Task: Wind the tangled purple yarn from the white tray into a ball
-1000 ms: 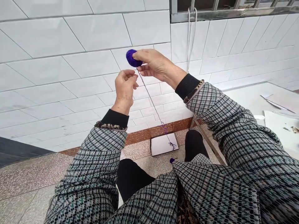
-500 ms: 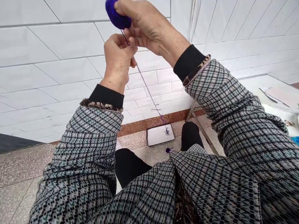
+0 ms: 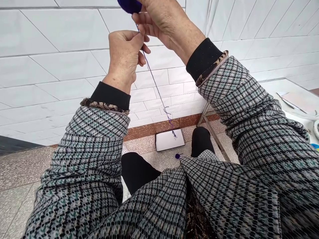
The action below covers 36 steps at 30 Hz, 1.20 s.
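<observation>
Up at the top of the view, my right hand (image 3: 161, 23) grips a ball of purple yarn (image 3: 129, 4), partly cut off by the picture's edge. A dark purple strand (image 3: 155, 84) runs down from the ball. My left hand (image 3: 124, 53) pinches that strand between thumb and forefinger, just below my right fingertips. Lower down, the strand turns loose and curly, and its tangled end (image 3: 173, 133) hangs in front of a white box or board with a dark rim (image 3: 165, 141) on the floor.
A small purple ball (image 3: 177, 156) shows near the jacket hem, between my knees. To the right stands a white table (image 3: 269, 88) on a metal leg (image 3: 219, 142), with papers (image 3: 299, 102) on it. A white tiled wall (image 3: 62, 63) is close in front.
Both hands and the yarn ball sit higher in the view. The strand's tangled end has risen and drawn out straighter. My left thumb now presses closer to my right fingers.
</observation>
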Motion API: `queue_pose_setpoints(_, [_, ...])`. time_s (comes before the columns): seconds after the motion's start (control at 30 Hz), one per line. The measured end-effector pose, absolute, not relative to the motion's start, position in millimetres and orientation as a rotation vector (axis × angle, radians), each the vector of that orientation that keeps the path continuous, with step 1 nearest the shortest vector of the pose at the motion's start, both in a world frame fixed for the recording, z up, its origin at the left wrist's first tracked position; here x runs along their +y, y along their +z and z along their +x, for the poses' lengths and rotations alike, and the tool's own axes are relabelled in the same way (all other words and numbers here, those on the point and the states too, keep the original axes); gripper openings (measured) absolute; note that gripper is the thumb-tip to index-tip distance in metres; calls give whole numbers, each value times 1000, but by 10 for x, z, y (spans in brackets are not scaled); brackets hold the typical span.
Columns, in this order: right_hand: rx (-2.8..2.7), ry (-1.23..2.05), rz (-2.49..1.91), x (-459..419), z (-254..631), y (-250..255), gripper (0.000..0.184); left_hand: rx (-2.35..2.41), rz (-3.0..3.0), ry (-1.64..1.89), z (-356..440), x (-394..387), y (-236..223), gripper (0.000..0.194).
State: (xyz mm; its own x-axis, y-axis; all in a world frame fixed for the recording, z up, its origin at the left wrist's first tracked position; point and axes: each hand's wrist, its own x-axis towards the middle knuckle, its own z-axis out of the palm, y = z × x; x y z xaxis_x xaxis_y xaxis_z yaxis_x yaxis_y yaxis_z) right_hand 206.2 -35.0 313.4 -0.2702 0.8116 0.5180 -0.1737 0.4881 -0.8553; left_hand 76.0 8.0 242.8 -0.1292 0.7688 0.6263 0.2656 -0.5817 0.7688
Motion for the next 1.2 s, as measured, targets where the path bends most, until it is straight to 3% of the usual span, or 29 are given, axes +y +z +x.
queue_pose_setpoints(0.13, [-1511,1029,-566,-227,1999,3115,25,1194,1736,1717,799,-36,2435,12])
queue_pose_setpoints(0.33, [-1473,1042,-541,-210,1984,3114,24,1252,1669,1698,893,-212,2503,19])
queue_pose_setpoints(0.5, [-1596,968,-590,-292,2143,3188,7,1266,1649,1678,936,-280,2489,29])
queue_pose_setpoints(0.67, [-1775,748,-876,-198,2229,3154,6,1174,1731,1586,817,-257,2388,34])
queue_pose_setpoints(0.8, [-1919,619,-1040,-86,2320,3033,19,1005,1831,1421,677,-206,2353,29])
queue_pose_setpoints(0.93, [-2274,745,-1164,67,2497,2930,21,1015,1850,1393,616,-195,2374,37])
queue_pose_setpoints(1.0, [-2414,964,-1086,138,2581,2901,25,1045,1843,1383,599,-183,2371,40])
queue_pose_setpoints(1.1, [-2369,1312,-849,170,2642,2889,35,1022,1805,1362,564,-136,2327,42])
queue_pose_setpoints(1.2, [-2209,1400,-687,107,2597,2901,35,965,1744,1368,534,-87,2276,40])
